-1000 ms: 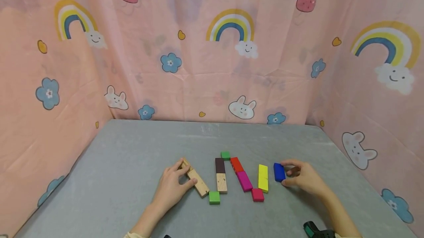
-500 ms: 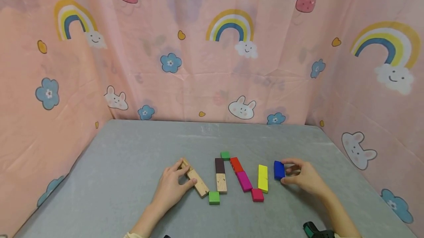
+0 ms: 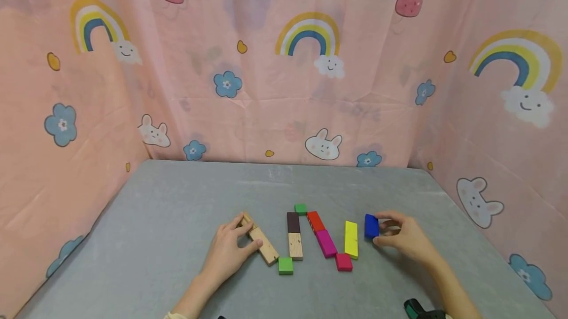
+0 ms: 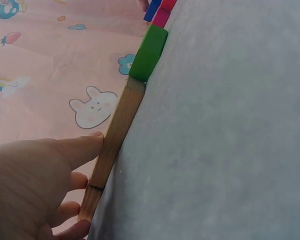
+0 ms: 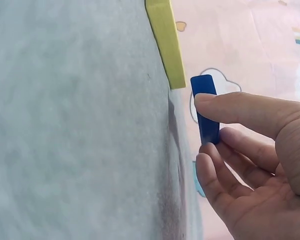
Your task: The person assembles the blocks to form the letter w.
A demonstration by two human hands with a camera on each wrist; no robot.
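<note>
Flat coloured blocks lie in a zigzag row on the grey table (image 3: 177,220). My left hand (image 3: 228,251) pinches the long wooden block (image 3: 263,245) (image 4: 115,135) at the row's left end, thumb and fingers on its sides. A green square (image 3: 286,265) (image 4: 148,52) touches its near end. My right hand (image 3: 401,237) (image 5: 250,150) pinches the blue block (image 3: 371,226) (image 5: 206,107) at the right end, just off the table, beside the yellow block (image 3: 351,239) (image 5: 166,40).
Between the ends lie a brown-and-wood bar (image 3: 295,242), a small green square (image 3: 301,208), a red block (image 3: 316,221), a magenta block (image 3: 326,243) and a red square (image 3: 343,262). Pink patterned curtains (image 3: 284,72) close off the back and both sides.
My right hand has carried the blue block slightly left and farther back, nearer the yellow block's far end. The left hand stays on the wooden block.
</note>
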